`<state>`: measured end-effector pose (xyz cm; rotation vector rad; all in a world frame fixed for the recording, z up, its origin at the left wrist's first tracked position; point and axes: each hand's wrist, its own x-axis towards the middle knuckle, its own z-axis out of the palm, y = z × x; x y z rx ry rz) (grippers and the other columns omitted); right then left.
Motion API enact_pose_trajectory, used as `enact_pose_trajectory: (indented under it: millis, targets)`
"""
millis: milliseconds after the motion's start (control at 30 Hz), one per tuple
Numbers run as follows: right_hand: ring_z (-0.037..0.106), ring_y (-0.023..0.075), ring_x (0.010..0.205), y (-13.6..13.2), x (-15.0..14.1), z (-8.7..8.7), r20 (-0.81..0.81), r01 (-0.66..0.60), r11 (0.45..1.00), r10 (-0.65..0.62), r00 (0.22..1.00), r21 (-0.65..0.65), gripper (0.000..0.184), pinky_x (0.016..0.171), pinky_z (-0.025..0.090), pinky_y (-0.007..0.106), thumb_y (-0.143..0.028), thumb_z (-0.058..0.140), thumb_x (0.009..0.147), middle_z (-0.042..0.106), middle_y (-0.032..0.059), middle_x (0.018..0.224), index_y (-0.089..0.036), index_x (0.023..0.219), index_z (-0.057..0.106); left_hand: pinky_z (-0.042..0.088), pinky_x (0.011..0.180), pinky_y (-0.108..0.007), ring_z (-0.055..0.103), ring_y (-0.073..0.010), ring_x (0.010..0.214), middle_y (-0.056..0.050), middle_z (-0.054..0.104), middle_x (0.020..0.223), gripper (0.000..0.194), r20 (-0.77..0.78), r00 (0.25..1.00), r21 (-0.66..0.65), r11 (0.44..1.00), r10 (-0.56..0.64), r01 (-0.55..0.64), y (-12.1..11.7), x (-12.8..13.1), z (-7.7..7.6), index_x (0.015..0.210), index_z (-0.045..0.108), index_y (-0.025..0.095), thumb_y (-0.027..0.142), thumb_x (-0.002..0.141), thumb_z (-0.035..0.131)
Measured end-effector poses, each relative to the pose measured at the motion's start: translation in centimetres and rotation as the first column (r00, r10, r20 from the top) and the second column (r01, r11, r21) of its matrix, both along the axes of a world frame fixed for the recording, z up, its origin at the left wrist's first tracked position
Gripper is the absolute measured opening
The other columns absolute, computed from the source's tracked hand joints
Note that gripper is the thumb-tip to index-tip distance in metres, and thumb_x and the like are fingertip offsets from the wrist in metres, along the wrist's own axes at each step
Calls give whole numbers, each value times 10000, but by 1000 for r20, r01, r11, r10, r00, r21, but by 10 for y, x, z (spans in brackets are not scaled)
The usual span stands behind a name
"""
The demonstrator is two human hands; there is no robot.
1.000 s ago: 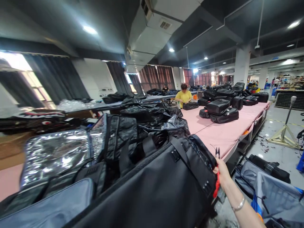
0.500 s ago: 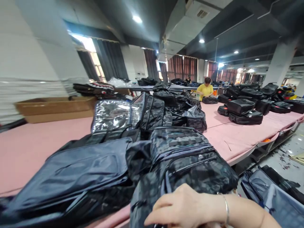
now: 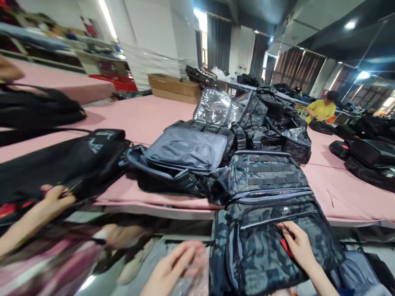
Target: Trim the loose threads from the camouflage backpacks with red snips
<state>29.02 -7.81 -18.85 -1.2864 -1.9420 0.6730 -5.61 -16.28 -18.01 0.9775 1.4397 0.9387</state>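
Note:
A dark camouflage backpack (image 3: 265,213) hangs over the near edge of the pink table (image 3: 148,115). My right hand (image 3: 298,246) rests on its front pocket, fingers closed round red-handled thread snips (image 3: 285,246) whose dark tips point up. Lower down at the centre, just left of the backpack, my left hand (image 3: 174,269) is blurred, its fingers stretched apart and holding nothing. A grey-blue bag (image 3: 185,150) lies flat behind the backpack.
At the left, a co-worker's hand (image 3: 54,199) touches a black bag (image 3: 70,160) on the table edge. Shiny silver-lined bags (image 3: 216,107) and more black bags (image 3: 370,154) cover the table. A cardboard box (image 3: 173,87) sits far back. A person in yellow (image 3: 321,110) works at the far right.
The view has swung left and down. The camouflage backpack now hangs over the table edge, with my right hand and the snips on its front pocket; my left hand and a co-worker's hand have come into view.

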Motion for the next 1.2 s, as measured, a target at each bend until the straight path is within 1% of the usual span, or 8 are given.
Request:
enact_pose_trajectory:
  millis: [100, 267, 433, 600, 733, 867, 1067, 1200]
  targets:
    - [583, 181, 937, -6, 5, -7, -5, 31, 999, -31, 1000, 16, 222, 851, 457, 312, -217, 426, 870, 628, 68, 990, -197, 981, 618, 500, 838, -388, 606, -275, 986, -113, 637, 1105, 600, -122, 974, 90, 979, 194, -184, 20, 14, -12, 1041, 602, 175, 621, 643, 551]
    - [584, 188, 913, -5, -3, -1, 10, 72, 997, -73, 997, 37, 229, 827, 464, 320, -203, 430, 856, 627, 81, 973, -180, 980, 622, 488, 825, -379, 633, -261, 888, -77, 689, 978, 458, -340, 929, 172, 981, 149, -94, 32, 44, -26, 999, 624, 179, 507, 715, 477]
    - [604, 189, 888, -10, -15, 5, -24, 99, 995, -99, 995, 16, 229, 797, 488, 308, -242, 438, 868, 641, 85, 962, -177, 970, 633, 495, 814, -334, 630, -240, 882, -85, 685, 975, 495, -170, 946, 264, 938, 275, -225, 47, 30, -26, 961, 615, 151, 546, 682, 509]
    - [625, 187, 845, -17, -35, -1, -33, 76, 997, -77, 996, -34, 233, 751, 511, 299, -230, 443, 860, 655, 85, 961, -176, 988, 630, 481, 858, -363, 623, -240, 920, -102, 673, 996, 485, -183, 972, 304, 949, 148, -87, 68, 7, -25, 1004, 600, 139, 517, 705, 544]
    - [627, 180, 833, -9, -50, 3, -66, 73, 994, -79, 995, -85, 228, 765, 503, 299, -243, 445, 858, 655, 82, 965, -175, 977, 626, 440, 894, -361, 590, -201, 938, -63, 645, 1010, 294, -398, 781, 631, 762, 481, -147, 65, 20, 1, 1037, 597, 202, 361, 807, 505]
    - [621, 159, 778, -2, -59, 10, -94, 110, 977, -129, 987, -181, 232, 740, 493, 270, -293, 490, 843, 651, 61, 910, -168, 1019, 578, 440, 787, -251, 557, -131, 852, -24, 616, 902, 205, -556, 738, 784, 536, 381, 314, 70, 51, 33, 970, 616, 223, 159, 839, 472]
    - [591, 133, 779, -3, -57, 20, -76, 139, 977, -153, 985, -162, 225, 744, 461, 245, -312, 483, 850, 633, 18, 883, -181, 1030, 515, 365, 604, -294, 512, -179, 743, -24, 592, 795, 132, -914, 328, 405, 516, 238, 755, 103, 76, 35, 774, 610, 205, 159, 821, 495]
    - [579, 148, 838, 0, -55, 31, -54, 78, 994, -83, 995, -76, 181, 775, 450, 255, -231, 497, 833, 613, 29, 919, -189, 1006, 528, 410, 680, -274, 542, -146, 750, -27, 604, 800, 145, -798, 544, 591, 508, 257, 627, 100, 69, 27, 816, 550, 177, 132, 852, 417]
